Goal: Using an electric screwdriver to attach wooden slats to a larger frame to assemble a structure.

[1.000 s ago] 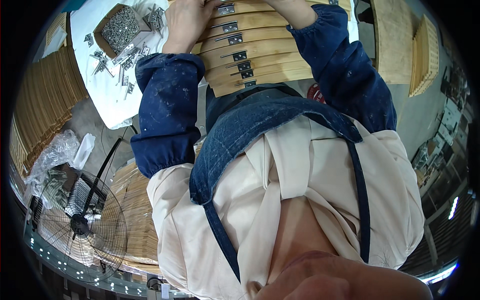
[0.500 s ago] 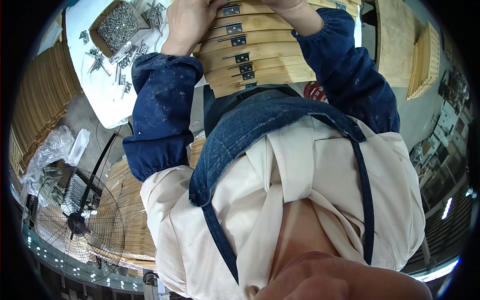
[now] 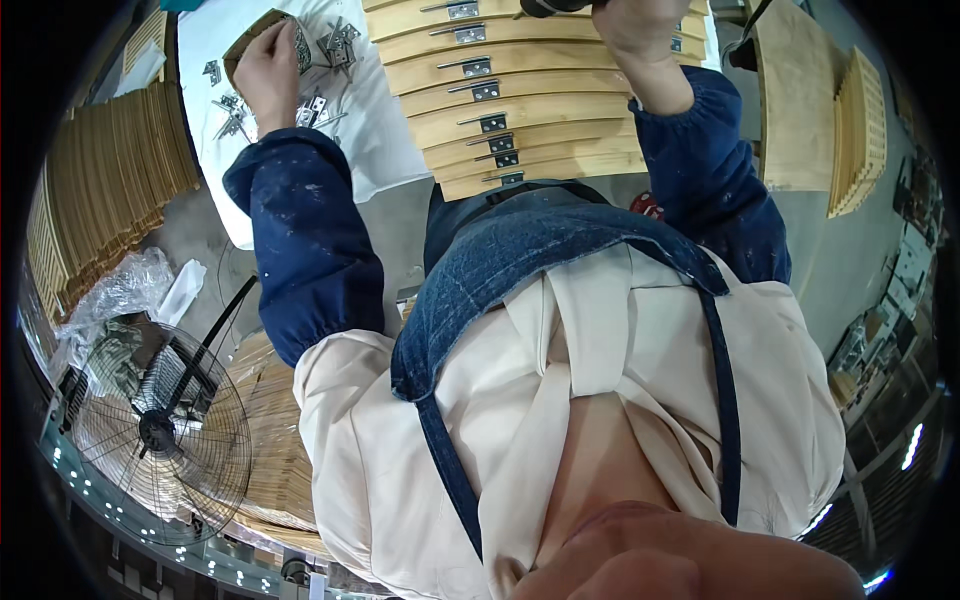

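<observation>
My left hand [image 3: 268, 75] reaches into the open cardboard box [image 3: 240, 48] of small silver screws, its fingers bent down and drawn together. What lies between the fingertips is hidden. At the top edge my right hand [image 3: 645, 28] is closed round a black tool [image 3: 552, 6] with a rounded body, like a power screwdriver, partly cut off by the frame. Below it several light wooden boards [image 3: 550, 85] lie overlapped in a row. Metal hinges with thin pins, such as this hinge [image 3: 477, 67], sit along the boards.
Loose metal hinges [image 3: 340, 42] lie around the box on the white-covered table [image 3: 375, 150]. A tall stack of boards [image 3: 115, 185] stands at the left, near a black wire fan [image 3: 155, 430]. To the right are a wooden panel [image 3: 795, 110] and more stacked wooden pieces [image 3: 858, 130].
My left hand has moved from the boards leftward to the screw box. My right hand has shifted right and now has the black tool. The view has shifted slightly.
</observation>
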### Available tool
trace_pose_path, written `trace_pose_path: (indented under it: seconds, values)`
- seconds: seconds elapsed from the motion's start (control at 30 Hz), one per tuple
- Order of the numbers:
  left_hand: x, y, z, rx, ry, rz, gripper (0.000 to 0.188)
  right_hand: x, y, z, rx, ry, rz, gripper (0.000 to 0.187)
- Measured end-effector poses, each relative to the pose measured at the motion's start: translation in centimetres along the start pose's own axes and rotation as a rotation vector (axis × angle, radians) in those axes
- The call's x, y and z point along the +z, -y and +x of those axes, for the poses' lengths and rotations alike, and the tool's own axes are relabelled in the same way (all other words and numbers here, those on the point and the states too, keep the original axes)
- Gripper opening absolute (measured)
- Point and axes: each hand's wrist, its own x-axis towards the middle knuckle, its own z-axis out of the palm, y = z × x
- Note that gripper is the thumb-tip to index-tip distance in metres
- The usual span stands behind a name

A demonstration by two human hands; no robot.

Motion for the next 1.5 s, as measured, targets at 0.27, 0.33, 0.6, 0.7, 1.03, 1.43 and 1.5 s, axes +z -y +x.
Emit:
trace_pose_path:
  seconds: [0.27, 0.33, 0.6, 0.7, 1.03, 1.43, 1.5]
  values:
    - [-1.0, 7.4, 2.9, 0.032, 0.351, 0.562, 0.021, -1.9, 0.6, -1.3, -0.061, -0.006, 0.003, 0.034]
    - [-0.9, 7.4, 3.1, 0.029, 0.334, 0.576, 0.022, -2.0, 0.9, -1.3, -0.068, -0.003, 0.013, 0.033]
    - [-1.4, 6.9, 2.5, -0.001, 0.195, 0.557, 0.030, -2.3, 0.8, -1.2, -0.013, -0.080, -0.004, 0.031]
    - [-1.9, 6.9, 2.4, 0.017, 0.228, 0.635, 0.033, -2.0, 0.9, -1.5, 0.037, -0.104, -0.026, 0.031]
    - [0.2, -8.3, -4.2, -0.214, 0.235, -0.649, 0.019, -1.4, 1.1, -1.3, 0.116, -0.201, 0.033, 0.033]
    - [6.2, -12.6, -9.4, -0.626, 0.615, -1.664, 0.022, -0.5, 0.5, -0.6, 0.047, -0.120, 0.247, 0.033]
    - [6.3, -12.7, -9.4, -0.620, 0.644, -1.663, 0.022, -0.5, 0.5, -0.7, 0.058, -0.133, 0.236, 0.034]
